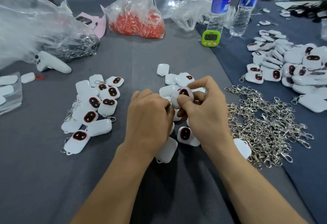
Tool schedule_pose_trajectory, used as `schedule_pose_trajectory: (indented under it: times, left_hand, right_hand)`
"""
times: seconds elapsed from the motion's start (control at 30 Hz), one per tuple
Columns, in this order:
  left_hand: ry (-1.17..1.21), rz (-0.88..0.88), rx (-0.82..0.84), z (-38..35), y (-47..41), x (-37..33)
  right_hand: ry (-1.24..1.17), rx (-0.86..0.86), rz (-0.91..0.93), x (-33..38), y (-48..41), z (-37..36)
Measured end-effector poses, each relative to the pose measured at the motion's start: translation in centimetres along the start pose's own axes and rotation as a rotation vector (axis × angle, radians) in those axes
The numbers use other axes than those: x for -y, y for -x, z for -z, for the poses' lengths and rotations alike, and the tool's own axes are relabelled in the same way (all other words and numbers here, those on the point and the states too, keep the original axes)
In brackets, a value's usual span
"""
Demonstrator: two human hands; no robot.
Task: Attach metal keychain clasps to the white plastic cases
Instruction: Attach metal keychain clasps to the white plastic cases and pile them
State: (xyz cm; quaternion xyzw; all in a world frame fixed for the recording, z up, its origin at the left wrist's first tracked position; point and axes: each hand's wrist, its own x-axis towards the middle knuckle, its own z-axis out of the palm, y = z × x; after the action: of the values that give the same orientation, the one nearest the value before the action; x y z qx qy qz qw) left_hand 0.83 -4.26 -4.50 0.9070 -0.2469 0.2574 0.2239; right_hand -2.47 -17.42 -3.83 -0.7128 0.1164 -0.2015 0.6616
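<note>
1 case (180, 96) is pinched in the right hand (207, 116) over the table (141, 61). The left hand (148, 117) is curled at its edge; its grip cannot be told. The case is best held steady for threading.

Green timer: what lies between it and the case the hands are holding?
Head view: bare grey cloth below the green timer, then a few loose white cases just behind the held case.
</note>
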Motion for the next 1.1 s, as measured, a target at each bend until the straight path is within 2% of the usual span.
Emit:
schedule_pose_trajectory:
  times: [0.13,0.3,0.37,0.47,0.53,0.67,0.77,0.83,0.9,1.0,1.1]
  left_hand:
    - [-0.028,0.090,-0.019,0.5,-0.1,0.8]
    - [0.058,0.346,-0.169,3.1,-1.0,4.8]
    - [-0.002,0.467,-0.205,3.7,-1.0,6.4]
    - [-0.200,0.645,-0.158,3.9,-0.6,8.2]
    - [-0.295,0.695,-0.148,3.6,-0.4,8.5]
    - [-0.234,0.489,-0.187,2.7,-0.5,4.9]
    - [0.006,0.383,-0.040,0.8,-0.3,2.2]
    - [0.156,0.410,0.061,-0.4,0.0,1.5]
    - [0.218,0.418,0.136,-1.2,0.3,1.2]
    - [0.149,0.395,0.319,-2.0,0.5,0.9]
    - [0.124,0.356,0.409,-2.4,0.6,0.9]
  right_hand:
    - [-0.001,0.061,-0.027,-0.1,-0.4,0.1]
    - [0.437,0.059,0.106,-0.7,-0.4,0.6]
    - [0.582,0.122,0.126,-0.7,-0.1,0.6]
    - [0.745,0.236,0.232,-0.6,0.1,0.4]
    - [0.855,0.285,0.299,-0.7,0.0,0.0]
    - [0.895,0.296,0.356,-0.6,-0.1,-0.5]
    - [0.806,0.300,0.347,-0.4,-0.2,-0.1]
    - [0.760,0.184,0.316,-0.1,-0.9,0.9]
    - [0.812,0.023,0.282,-0.1,-1.9,2.8]
    - [0.928,-0.130,0.096,-0.3,-3.3,6.0]
    - [1.004,-0.070,-0.075,-0.8,-3.4,7.0]
